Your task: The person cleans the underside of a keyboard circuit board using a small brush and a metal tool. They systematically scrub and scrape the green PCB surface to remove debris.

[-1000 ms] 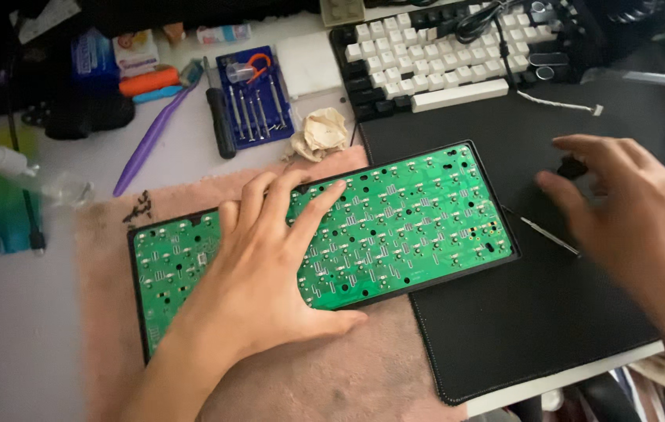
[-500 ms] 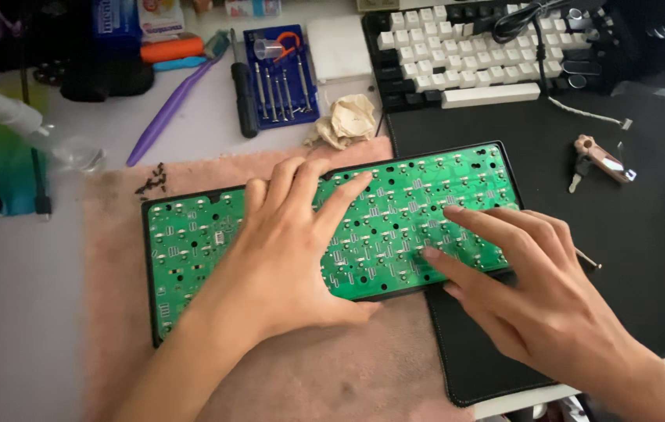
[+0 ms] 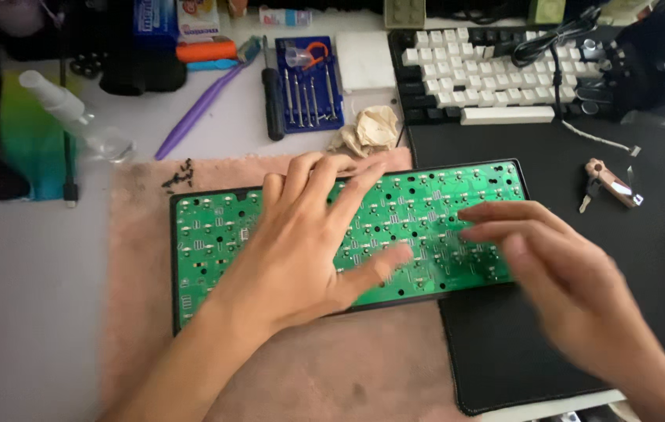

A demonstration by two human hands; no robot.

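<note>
Gently press the green board flat: left hand open on it, right hand open, fingertips touching.

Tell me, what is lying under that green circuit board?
The green circuit board sits in a black frame; its left part rests on a pinkish cloth, its right end on a black mat. The left hand lies flat on top. What lies directly beneath is covered.

left hand flat on green circuit board, right hand touching it
</note>
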